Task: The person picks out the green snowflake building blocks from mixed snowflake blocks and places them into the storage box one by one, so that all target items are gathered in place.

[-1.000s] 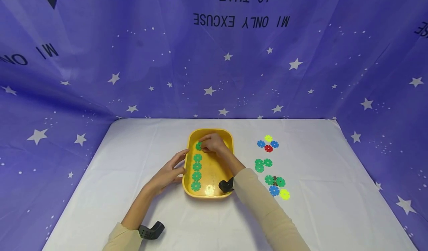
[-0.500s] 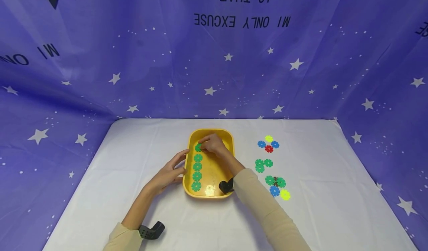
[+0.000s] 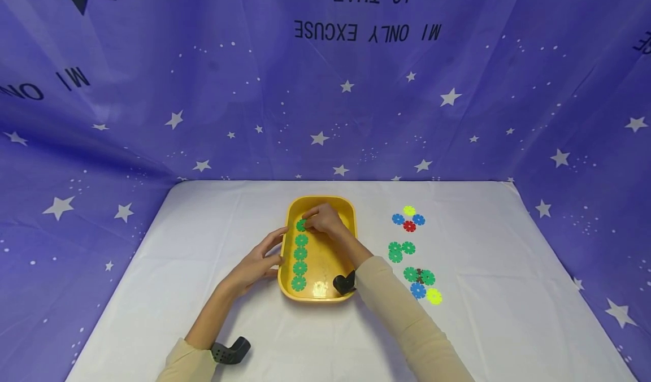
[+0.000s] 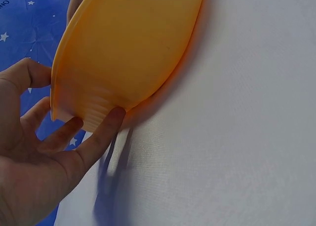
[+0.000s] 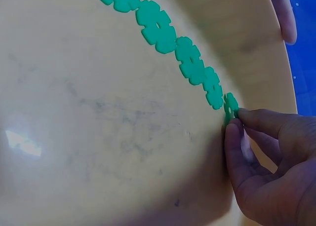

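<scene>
Fifth green disc (image 3: 301,225) at the far end of the row

It sits inside the yellow tray (image 3: 325,263), near the far left corner, pinched at one edge between thumb and finger of the right hand (image 3: 324,220). Four more green discs (image 3: 300,254) run from it toward the near end, along the tray's left side, which probably serves as a guide for a straight line. The edge pinch likely lets the disc be nudged finely. Contact with its neighbour: cannot tell.

The left hand (image 3: 256,264) has fingers spread, tips against the tray's outer wall (image 4: 128,43), not wrapped round it; presumably a brace against sliding.

Right of the tray, on the white counter (image 3: 508,325): a blue, yellow and red cluster (image 3: 409,226), a green trio (image 3: 395,255), and a mixed group (image 3: 428,277), perhaps kept there for easy right-side reach. Star-printed cloth (image 3: 325,99) behind.

Views compared: right wrist shows the pinch itself; head gives mostly the back of that hand. Left wrist alone shows the ridged patch (image 4: 86,105) near the left fingertips. Only head takes in the loose discs.
</scene>
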`<state>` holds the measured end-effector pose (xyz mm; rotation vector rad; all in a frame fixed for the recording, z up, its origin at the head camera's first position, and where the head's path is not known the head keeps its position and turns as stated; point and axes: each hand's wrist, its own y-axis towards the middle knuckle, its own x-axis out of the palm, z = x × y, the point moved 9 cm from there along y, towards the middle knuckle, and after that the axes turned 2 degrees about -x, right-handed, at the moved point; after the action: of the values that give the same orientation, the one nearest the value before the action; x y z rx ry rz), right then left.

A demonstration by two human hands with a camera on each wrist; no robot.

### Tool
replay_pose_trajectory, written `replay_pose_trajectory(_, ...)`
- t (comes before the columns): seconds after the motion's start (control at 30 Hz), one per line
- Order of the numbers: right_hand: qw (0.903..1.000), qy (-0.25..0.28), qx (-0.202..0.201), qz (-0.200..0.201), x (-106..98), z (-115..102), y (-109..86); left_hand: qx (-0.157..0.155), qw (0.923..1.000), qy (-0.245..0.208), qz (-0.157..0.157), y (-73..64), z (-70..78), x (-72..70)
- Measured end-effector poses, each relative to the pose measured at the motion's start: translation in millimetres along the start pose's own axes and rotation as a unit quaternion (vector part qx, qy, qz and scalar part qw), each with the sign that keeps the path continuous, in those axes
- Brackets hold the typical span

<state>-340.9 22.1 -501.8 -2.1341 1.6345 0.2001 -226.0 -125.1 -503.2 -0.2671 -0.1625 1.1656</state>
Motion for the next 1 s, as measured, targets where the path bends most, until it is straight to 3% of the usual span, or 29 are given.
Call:
replay_pose_trajectory(0.53, 0.9999, 0.010, 0.009, 0.003, -6, 0, -1.4, 0.001, 1.0000, 0.003, -0.004, 1.1, 0.4, 1.4)
replay_pose_trajectory(0.83, 0.9976, 0.056, -0.031, -0.026, -18, -33, -17.7, -0.003, 1.0000, 0.003, -0.002, 1.6, -0.4, -0.2)
replay_pose_trajectory(1.0, 0.9926, 0.086, -0.067, -0.053, -38, -53, -35.9, -0.008, 1.0000, 0.001, 0.003, 2.2, -1.8, 0.1)
